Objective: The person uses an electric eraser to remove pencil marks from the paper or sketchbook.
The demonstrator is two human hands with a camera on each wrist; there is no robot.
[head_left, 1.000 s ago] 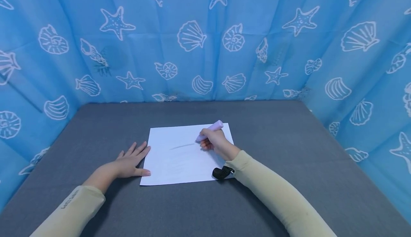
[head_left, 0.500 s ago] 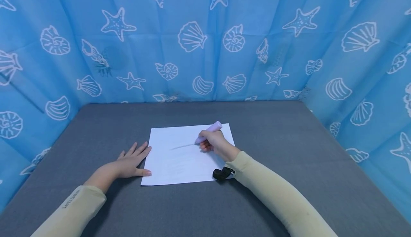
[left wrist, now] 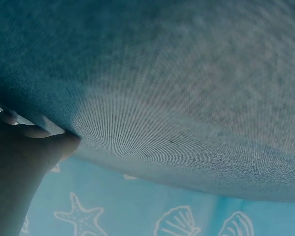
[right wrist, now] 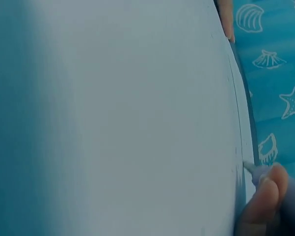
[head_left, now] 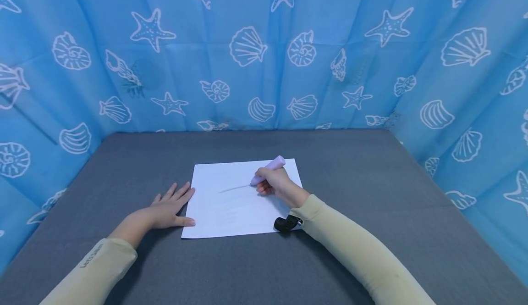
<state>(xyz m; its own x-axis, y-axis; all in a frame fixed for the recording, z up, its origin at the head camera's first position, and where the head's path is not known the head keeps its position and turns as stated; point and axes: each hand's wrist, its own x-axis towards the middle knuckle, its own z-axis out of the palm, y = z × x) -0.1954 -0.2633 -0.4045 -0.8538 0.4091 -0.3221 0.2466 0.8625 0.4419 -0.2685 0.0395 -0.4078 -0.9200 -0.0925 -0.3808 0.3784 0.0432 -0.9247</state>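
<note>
A white sheet of paper (head_left: 243, 213) lies on the grey cloth. My right hand (head_left: 280, 182) pinches a thick lilac pen (head_left: 275, 163) over its right half, barrel leaning back to the right. The pen's tip meets the right end of a thin, slightly rising grey line (head_left: 234, 189). In the right wrist view, thumb and finger squeeze the pen (right wrist: 261, 173) just behind its narrow tip. My left hand (head_left: 165, 211) rests spread at the sheet's left edge, its thumb on the paper's lower left. The left wrist view shows that hand (left wrist: 24, 157) from the side.
A grey cloth (head_left: 231, 273) covers the table. Behind it and along the sides hangs a blue curtain (head_left: 255, 85) with white shells and starfish. A black wrist device (head_left: 284, 224) hangs under the right sleeve, over the sheet's lower right corner.
The pen tip has dropped slightly toward me onto the right end of the line, then held there over the last half second. The left hand keeps its place on the sheet's edge.
</note>
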